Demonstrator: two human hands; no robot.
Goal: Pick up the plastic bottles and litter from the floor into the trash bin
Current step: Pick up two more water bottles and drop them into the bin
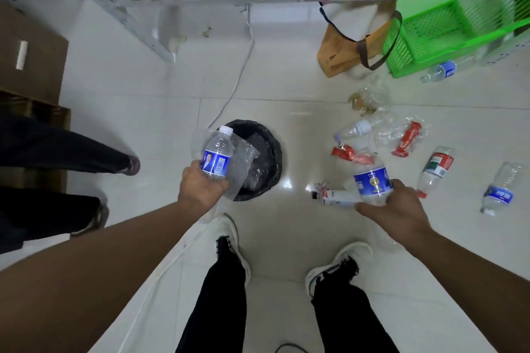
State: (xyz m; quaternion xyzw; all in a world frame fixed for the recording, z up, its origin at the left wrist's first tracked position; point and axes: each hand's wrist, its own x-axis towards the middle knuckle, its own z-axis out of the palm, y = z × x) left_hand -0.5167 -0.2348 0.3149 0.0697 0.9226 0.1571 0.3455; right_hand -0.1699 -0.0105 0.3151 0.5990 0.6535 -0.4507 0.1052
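We hold a bottle in each hand beside the bin
Left hand (202, 185) grips a bottle (217, 156) and clear wrapper over the bin (268, 152); right hand (397, 210) grips another bottle (371, 180); next we likely drop both in; more litter (407, 139) lies on the floor (286, 89)

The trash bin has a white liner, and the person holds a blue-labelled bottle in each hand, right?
Not quite: the head view shows the trash bin lined in black, not white. The left hand and right hand do each hold a blue-labelled bottle.
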